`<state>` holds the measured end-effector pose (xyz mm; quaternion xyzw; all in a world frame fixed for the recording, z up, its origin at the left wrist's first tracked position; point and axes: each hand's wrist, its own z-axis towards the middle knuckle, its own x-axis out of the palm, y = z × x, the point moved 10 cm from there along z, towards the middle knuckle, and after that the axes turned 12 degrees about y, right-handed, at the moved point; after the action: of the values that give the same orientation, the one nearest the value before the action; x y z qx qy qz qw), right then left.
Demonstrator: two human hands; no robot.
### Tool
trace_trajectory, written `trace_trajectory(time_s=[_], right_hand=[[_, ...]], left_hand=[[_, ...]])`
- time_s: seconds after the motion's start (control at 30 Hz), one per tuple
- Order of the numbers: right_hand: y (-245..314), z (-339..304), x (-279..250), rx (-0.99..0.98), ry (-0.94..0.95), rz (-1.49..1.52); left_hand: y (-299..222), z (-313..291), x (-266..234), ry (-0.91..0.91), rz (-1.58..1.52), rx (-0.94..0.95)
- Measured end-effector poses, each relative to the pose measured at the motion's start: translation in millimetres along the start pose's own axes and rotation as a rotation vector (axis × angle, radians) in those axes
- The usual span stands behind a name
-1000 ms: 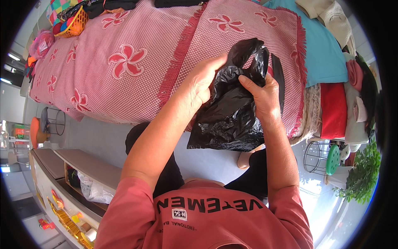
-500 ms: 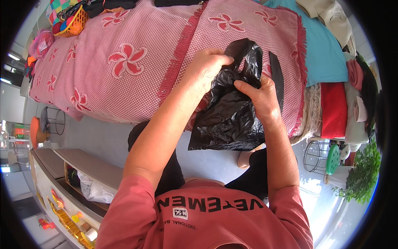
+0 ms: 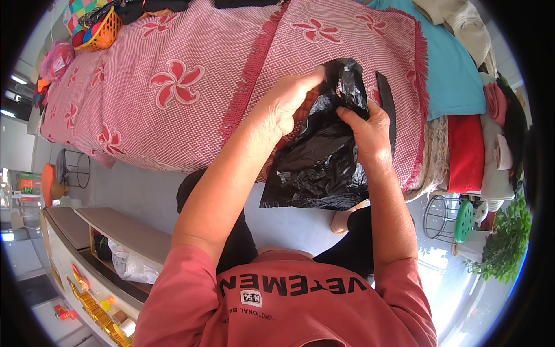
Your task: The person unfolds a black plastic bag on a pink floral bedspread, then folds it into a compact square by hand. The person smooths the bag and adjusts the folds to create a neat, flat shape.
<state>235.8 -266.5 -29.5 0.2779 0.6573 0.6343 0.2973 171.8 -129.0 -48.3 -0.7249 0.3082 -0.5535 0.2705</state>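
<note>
A crumpled, shiny black plastic bag point(image 3: 324, 168) hangs over the near edge of the bed, in front of my body. At its upper left edge is my left hand point(image 3: 292, 101), with the thumb side up and the fingertips against the plastic; its lower fingers are shaded and partly hidden. My right hand point(image 3: 373, 130) is closed on the bag's right side, thumb pressed on top and fingers behind the plastic. A narrow black strip point(image 3: 385, 104), which looks like part of the bag, sticks up beyond my right hand.
A pink bedspread point(image 3: 219, 52) with red flowers covers the bed. An orange basket point(image 3: 107, 32) stands at the far left; a blue pillow point(image 3: 451, 69) and folded cloths lie right. An open drawer point(image 3: 121, 251) is lower left, a green-topped stool point(image 3: 464, 221) and plant point(image 3: 506, 243) lower right.
My left hand has straightened, its lower fingers moving apart from the thumb. My right hand has shifted slightly right, and the bag's top has dropped a little.
</note>
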Motion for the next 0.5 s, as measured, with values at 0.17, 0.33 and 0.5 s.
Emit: trace_trajectory(time_s=[0.17,0.33,0.5], right_hand=[[0,1,0,-0.002,0.008,0.017],[-4,4,1,0.004,0.015,-0.13],[-8,6,3,-0.004,0.027,-0.154]], left_hand=[[16,0,-15,-0.018,0.049,-0.088],[18,-7,-3,0.003,0.096,-0.051],[19,-1,-5,-0.014,0.145,0.03]])
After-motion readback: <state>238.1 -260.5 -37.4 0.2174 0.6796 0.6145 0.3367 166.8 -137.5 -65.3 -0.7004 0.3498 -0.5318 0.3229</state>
